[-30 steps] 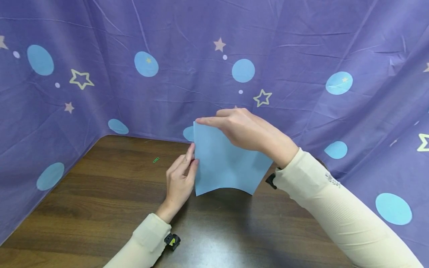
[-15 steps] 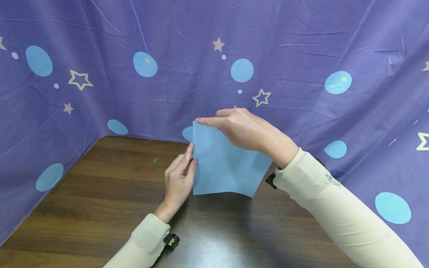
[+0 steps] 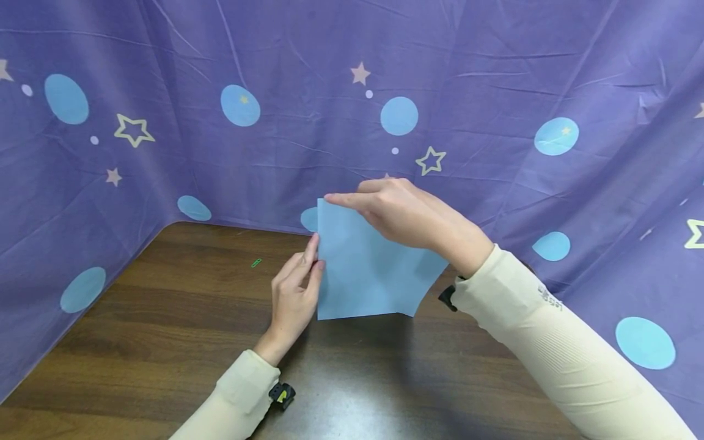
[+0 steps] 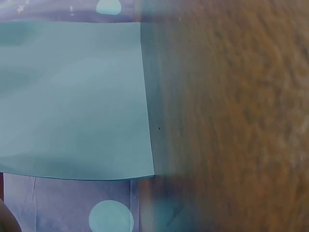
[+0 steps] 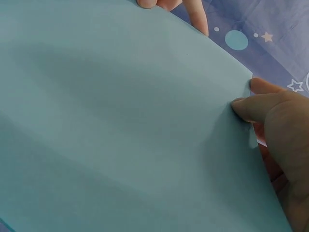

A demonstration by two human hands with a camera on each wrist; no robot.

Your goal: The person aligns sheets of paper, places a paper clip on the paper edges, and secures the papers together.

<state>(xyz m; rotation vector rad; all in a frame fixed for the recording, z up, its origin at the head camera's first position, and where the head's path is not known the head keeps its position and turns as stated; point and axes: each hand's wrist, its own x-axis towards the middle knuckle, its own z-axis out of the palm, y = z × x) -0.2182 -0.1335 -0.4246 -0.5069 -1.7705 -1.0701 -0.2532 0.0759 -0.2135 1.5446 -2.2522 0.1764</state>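
Note:
A light blue sheet of paper [image 3: 374, 275] stands nearly upright above the wooden table, a little bowed. Its upper left corner is pinched between the thumb and fingers of my right hand [image 3: 404, 211], which reaches across the top edge; the right wrist view shows that thumb [image 5: 251, 107] lying flat on the paper. At the left edge, my left hand [image 3: 294, 299] touches the sheet with its extended forefinger and thumb. Only fingertips [image 5: 199, 17] of that hand appear in the right wrist view. The left wrist view shows a free corner of the paper [image 4: 77, 101].
A small green paperclip [image 3: 256, 263] lies on the dark wooden table [image 3: 181, 330], left of the paper. Behind and at the left hangs a purple curtain [image 3: 308, 79] with blue dots and stars. Black wrist straps [image 3: 282, 396] sit at both cuffs.
The paper's lower edge has gone from strongly arched to nearly straight, with a small bend left near its right corner. Both hands have stayed almost in place.

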